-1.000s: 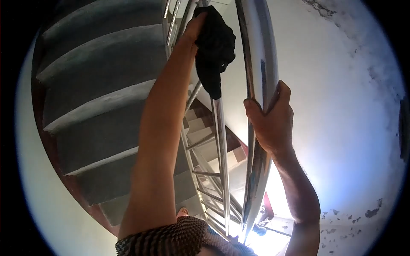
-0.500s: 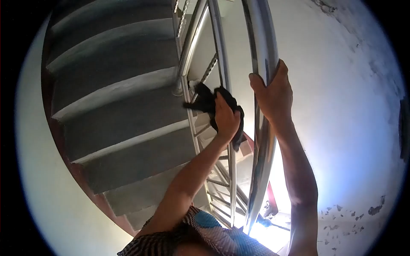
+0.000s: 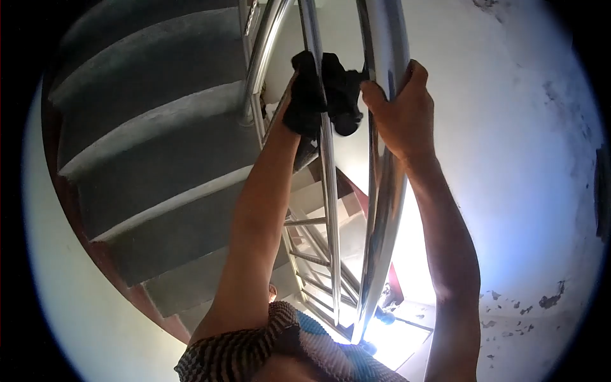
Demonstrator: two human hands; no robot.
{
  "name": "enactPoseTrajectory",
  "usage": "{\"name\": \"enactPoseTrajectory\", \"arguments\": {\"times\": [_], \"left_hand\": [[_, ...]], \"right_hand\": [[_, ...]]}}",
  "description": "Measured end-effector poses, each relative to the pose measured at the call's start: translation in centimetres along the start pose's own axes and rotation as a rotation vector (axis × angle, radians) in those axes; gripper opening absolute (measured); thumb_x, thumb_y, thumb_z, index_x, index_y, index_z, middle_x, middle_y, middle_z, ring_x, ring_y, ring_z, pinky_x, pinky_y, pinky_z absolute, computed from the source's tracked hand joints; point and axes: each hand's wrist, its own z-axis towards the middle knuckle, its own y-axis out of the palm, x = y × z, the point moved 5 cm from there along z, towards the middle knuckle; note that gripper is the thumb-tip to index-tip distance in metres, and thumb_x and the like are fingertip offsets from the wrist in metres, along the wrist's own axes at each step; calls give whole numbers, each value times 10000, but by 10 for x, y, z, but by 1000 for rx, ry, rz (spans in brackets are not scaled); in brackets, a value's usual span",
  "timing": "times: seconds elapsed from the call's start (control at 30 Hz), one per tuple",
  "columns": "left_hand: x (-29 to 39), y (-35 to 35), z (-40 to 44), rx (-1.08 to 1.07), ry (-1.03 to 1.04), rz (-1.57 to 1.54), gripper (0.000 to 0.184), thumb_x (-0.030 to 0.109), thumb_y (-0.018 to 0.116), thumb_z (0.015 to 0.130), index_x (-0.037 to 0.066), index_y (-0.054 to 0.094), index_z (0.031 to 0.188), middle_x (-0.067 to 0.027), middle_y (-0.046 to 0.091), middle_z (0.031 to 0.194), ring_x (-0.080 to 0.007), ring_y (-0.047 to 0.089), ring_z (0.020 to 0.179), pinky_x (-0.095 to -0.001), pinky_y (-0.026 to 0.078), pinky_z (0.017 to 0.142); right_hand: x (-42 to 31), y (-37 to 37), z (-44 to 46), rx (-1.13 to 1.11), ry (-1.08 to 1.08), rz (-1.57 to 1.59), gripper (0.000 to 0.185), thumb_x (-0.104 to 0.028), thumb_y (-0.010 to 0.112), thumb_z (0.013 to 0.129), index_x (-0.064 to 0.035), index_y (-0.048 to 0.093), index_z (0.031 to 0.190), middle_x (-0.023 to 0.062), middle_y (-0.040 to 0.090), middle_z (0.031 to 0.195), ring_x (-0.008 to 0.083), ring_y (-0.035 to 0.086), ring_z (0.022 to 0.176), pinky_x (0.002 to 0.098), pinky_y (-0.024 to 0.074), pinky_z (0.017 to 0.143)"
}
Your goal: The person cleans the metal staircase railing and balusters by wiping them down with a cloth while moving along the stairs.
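Note:
My left hand is closed on a black cloth, which is wrapped about the thinner metal rail. The cloth hides most of its fingers. Part of the cloth bunches out on the right side of that rail, close to the thick handrail. My right hand grips the thick, shiny handrail, its thumb on the left side and its fingers curled over the right edge.
Grey stairs curve along the left, with a dark red edging. More metal balusters run below my hands. A white wall with peeling patches stands on the right. Bright light falls on the floor far below.
My left hand has moved up along the thinner rail with the cloth, which now surrounds the rail. My right hand has shifted slightly upward on the handrail.

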Motion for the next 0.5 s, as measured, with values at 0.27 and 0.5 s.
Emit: {"name": "enactPoseTrajectory", "arguments": {"times": [0.27, 0.5], "left_hand": [[-43, 17, -80, 1059, 107, 1429, 599, 109, 581, 637, -63, 345, 1159, -273, 515, 1039, -383, 529, 948, -423, 415, 836], [-163, 19, -183, 906, 171, 1824, 758, 180, 576, 764, -151, 126, 1276, -387, 259, 1227, -507, 279, 1166, -484, 209, 1011]], "right_hand": [[3, 12, 5, 78, -37, -100, 626, -306, 617, 696, 100, 327, 1073, 267, 538, 877, 357, 602, 743, 409, 501, 664], [6, 15, 8, 120, -47, -157, 634, -344, 600, 686, 105, 385, 1077, 184, 584, 748, 256, 605, 657, 331, 489, 605]]}}
